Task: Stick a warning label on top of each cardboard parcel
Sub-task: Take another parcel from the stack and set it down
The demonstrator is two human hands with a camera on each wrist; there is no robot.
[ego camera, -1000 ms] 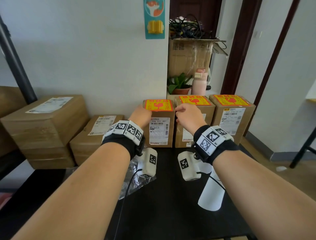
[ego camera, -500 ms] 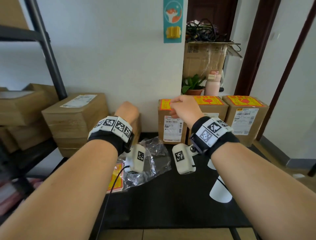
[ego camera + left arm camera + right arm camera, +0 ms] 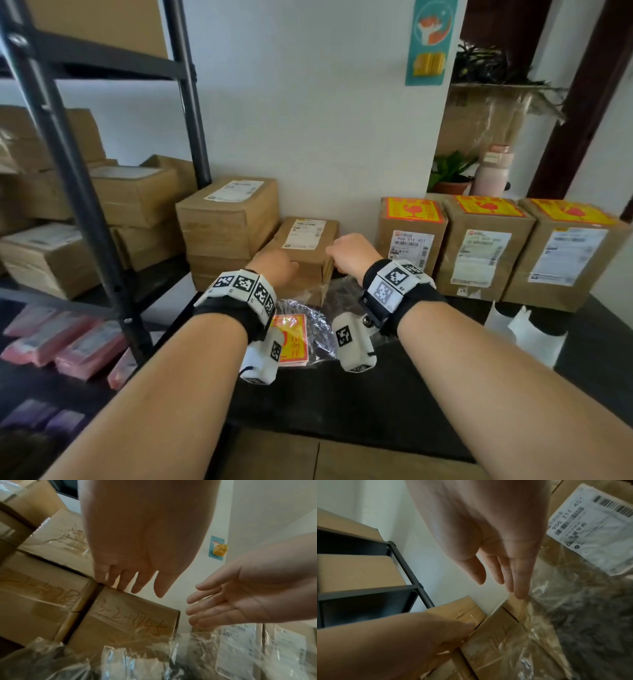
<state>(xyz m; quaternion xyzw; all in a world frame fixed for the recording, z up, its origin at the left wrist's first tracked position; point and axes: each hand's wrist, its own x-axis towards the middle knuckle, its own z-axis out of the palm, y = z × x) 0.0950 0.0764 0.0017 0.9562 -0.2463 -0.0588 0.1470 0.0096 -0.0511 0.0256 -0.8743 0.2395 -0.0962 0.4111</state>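
Note:
A small flat cardboard parcel (image 3: pixel 301 250) with only a white shipping slip on top sits against the wall. My left hand (image 3: pixel 277 267) reaches its left end and my right hand (image 3: pixel 349 253) its right end. In the left wrist view, the left hand (image 3: pixel 137 580) has straight fingers at the upper edge of the parcel (image 3: pixel 128 622). In the right wrist view, the right hand (image 3: pixel 505 568) is open, fingertips at a corner of the parcel (image 3: pixel 496 642). Three parcels (image 3: pixel 411 240) to the right each carry a yellow-red warning label (image 3: pixel 409 209). A stack of warning labels (image 3: pixel 291 339) lies in a clear bag (image 3: pixel 322 329).
A bigger parcel (image 3: pixel 229 216) stands left of the small one. A black metal rack (image 3: pixel 85 205) with more boxes and pink packets (image 3: pixel 68 342) fills the left side. White backing papers (image 3: pixel 524 329) lie on the black table (image 3: pixel 411 404). A plant and pink bottle (image 3: pixel 493 174) stand behind.
Both hands have moved left and down, from the labelled parcels to the small unlabelled parcel. The view has swung left, and the rack has come into sight.

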